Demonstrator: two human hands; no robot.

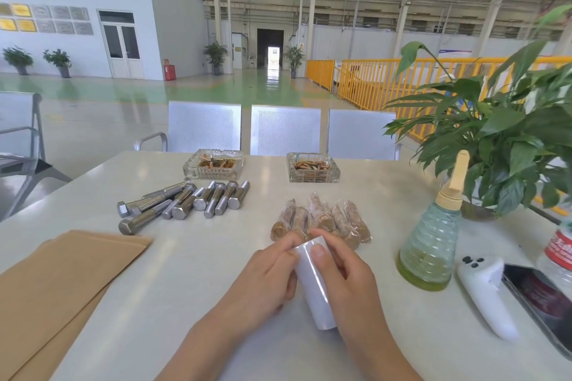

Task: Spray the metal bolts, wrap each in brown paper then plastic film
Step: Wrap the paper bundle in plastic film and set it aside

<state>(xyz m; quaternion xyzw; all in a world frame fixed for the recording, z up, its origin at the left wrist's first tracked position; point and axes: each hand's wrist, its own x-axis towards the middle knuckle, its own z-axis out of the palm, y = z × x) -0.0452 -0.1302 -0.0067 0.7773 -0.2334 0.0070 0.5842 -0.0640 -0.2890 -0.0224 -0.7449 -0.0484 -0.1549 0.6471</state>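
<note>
A white roll of plastic film (pixel 314 288) sits between both hands over the table's near middle. My left hand (pixel 263 281) grips its left side, fingertips at the top end. My right hand (pixel 343 275) grips the right side, thumb lying across the roll. Several bare metal bolts (pixel 182 202) lie in a loose pile at the left middle. Several bolts wrapped in brown paper and film (pixel 322 221) lie side by side just beyond my hands. A stack of brown paper sheets (pixel 58 281) lies at the near left. The green spray bottle (pixel 433 244) stands upright at the right.
Two glass ashtrays (pixel 213 164) (pixel 312 167) stand at the table's far side. A potted plant (pixel 501 145), a water bottle (pixel 560 250), a white controller (pixel 486 291) and a phone (pixel 541 297) crowd the right. Metal chairs (pixel 284 130) stand behind the table.
</note>
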